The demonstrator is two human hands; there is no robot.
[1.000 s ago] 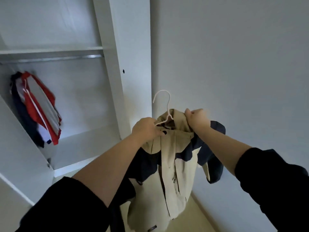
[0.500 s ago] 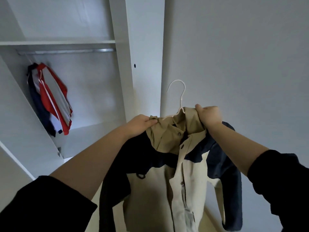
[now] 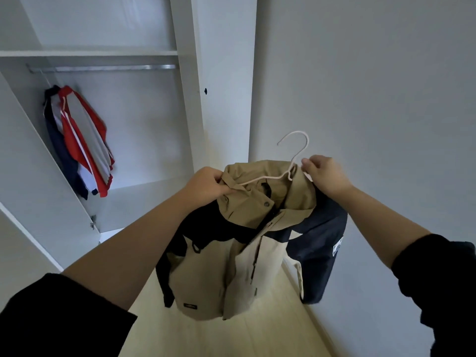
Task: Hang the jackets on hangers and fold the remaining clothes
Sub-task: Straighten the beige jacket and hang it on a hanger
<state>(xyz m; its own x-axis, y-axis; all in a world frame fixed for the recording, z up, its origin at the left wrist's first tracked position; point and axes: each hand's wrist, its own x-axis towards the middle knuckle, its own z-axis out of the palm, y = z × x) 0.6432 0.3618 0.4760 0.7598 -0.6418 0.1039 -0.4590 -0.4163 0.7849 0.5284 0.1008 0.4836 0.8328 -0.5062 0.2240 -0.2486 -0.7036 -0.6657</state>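
The fingers of the left hand are pinching a fold of the tan collar. Those of the right hand are curling round the hanger by its neck, seemingly with the far shoulder's cloth bunched under them. Between the two hands the jacket is hanging in mid-air, chest high, above the floor and just beside the wall. One hanger arm is lying across the open collar, not yet tucked into that shoulder.

The jacket is looking soft and light, and probably a little slick. It is sagging and folding wherever it is unsupported, so the collar and shoulder seams are likely the best places to hold. The thin hanger is probably stiff but apt to twist, so the neck is the steadiest spot.

Off to the left, a red jacket is hanging from the rail in the wardrobe.
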